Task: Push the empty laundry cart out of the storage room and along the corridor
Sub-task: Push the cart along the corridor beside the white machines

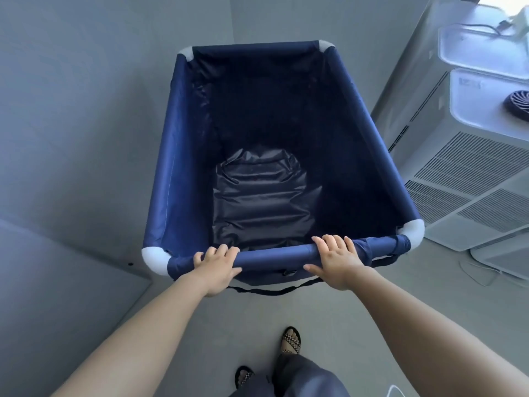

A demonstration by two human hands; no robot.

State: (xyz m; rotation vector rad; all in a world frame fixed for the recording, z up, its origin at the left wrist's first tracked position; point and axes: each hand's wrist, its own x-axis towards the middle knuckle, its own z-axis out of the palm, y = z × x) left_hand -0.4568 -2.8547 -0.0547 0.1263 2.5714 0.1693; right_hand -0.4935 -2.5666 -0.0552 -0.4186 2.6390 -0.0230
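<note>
A navy fabric laundry cart [183, 156] with white corner joints stands right in front of me, and its dark lining holds nothing. My left hand [217, 266] grips the left part of the near top rail [274, 255]. My right hand [337, 262] grips the same rail toward the right, fingers curled over the top and thumb underneath. Both arms reach forward. A black strap [272, 290] hangs under the rail.
A grey wall [71, 96] runs close along the cart's left side and across its far end. White appliances with vent grilles [469, 167] stand close on the right, with a thin cable on the floor [472, 270]. My sandalled feet [290, 340] stand on the grey floor behind the cart.
</note>
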